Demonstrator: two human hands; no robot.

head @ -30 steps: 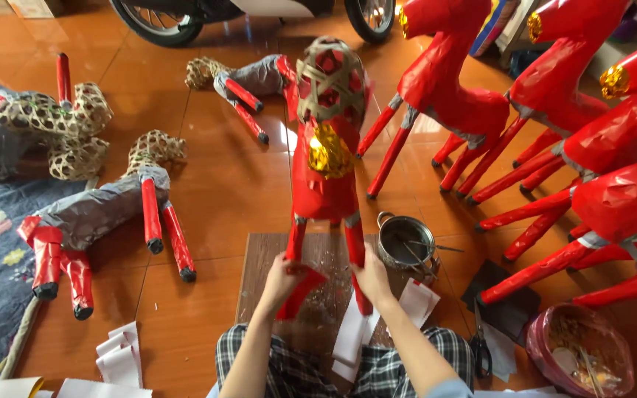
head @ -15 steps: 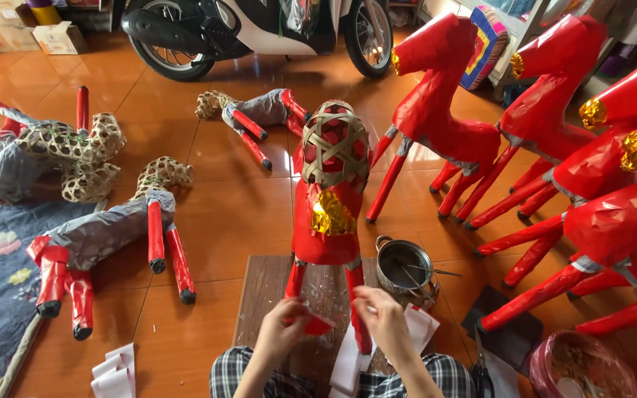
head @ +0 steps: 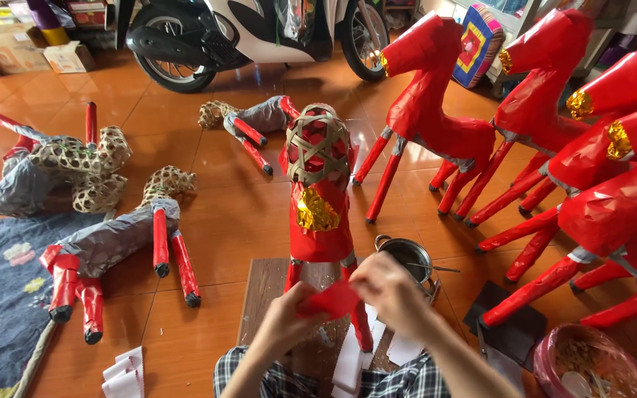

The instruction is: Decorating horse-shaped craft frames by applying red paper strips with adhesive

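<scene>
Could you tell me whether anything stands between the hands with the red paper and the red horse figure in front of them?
Nothing visible does: the left hand and right hand hold the red paper piece right against the red horse figure.

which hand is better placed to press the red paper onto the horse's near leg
Probably the right hand: it sits beside the red paper-covered leg of the standing woven-headed horse figure, while the left hand pinches the red paper piece.

You hold a matt red paper piece (head: 333,301); the horse figure (head: 320,214) shows glossy red wrap, woven bamboo, perhaps gold foil.
</scene>
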